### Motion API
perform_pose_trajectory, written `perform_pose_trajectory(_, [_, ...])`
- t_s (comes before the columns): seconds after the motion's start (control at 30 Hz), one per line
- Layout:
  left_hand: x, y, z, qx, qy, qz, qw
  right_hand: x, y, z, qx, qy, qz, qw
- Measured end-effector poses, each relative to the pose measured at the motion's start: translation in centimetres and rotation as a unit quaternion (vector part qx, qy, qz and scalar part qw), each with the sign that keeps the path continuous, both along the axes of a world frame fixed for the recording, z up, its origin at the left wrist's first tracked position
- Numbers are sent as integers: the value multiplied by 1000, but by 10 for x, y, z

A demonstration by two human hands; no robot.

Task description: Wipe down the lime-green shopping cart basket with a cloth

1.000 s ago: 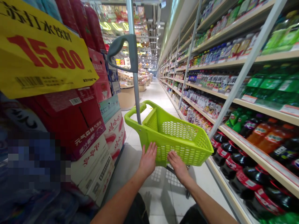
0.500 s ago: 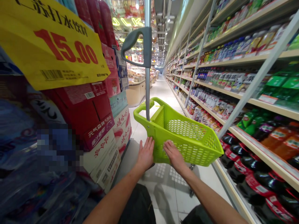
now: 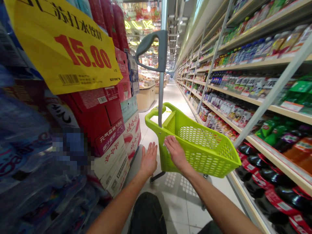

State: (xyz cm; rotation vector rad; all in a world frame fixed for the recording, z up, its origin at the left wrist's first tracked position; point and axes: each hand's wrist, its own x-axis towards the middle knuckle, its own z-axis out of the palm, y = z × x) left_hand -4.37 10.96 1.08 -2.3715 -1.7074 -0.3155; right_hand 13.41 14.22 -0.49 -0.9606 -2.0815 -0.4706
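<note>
A bright green plastic shopping cart [image 3: 207, 148] with perforated sides stands on the tiled floor before me. Its grey pole carries a looped grey handle [image 3: 163, 52]. Against the solid part of the cart's near side, my right hand [image 3: 177, 152] presses a thin white wipe, which peeks out at the fingertips; most of it is hidden under the fingers. My left hand [image 3: 149, 160] is open, fingers stretched, just left of the cart's corner, and holds nothing.
Shelves of bottled drinks [image 3: 248, 83] line the right side. Stacked drink cartons [image 3: 110, 162], wrapped bottles [image 3: 26, 156] and a yellow price sign [image 3: 80, 61] rise close on the left. A tiled aisle [image 3: 174, 89] runs ahead between them.
My right hand has slid up and left along the cart's side with the wipe. My left hand has come away from the cart, slightly leftward. The view has shifted a little.
</note>
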Motion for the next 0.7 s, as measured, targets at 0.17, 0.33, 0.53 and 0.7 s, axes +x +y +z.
perform_pose_trajectory(0.17, [-5, -1, 1, -7, -3, 1, 1000, -3, 2, -12, -19, -33, 23, 999])
perform_pose_trajectory(0.33, [-15, 4, -4, -2, 1, 26, 1000, -27, 2, 3, -5, -27, 39, 999])
perform_pose_trajectory(0.53, [-21, 6, -8, -10, -33, 38, 999, -44, 20, 22, -5, -55, 73, 996])
perform_pose_trajectory(0.7, [-13, 6, -18, -165, -440, 84, 879, -35, 2, -28, -90, 55, 43, 993])
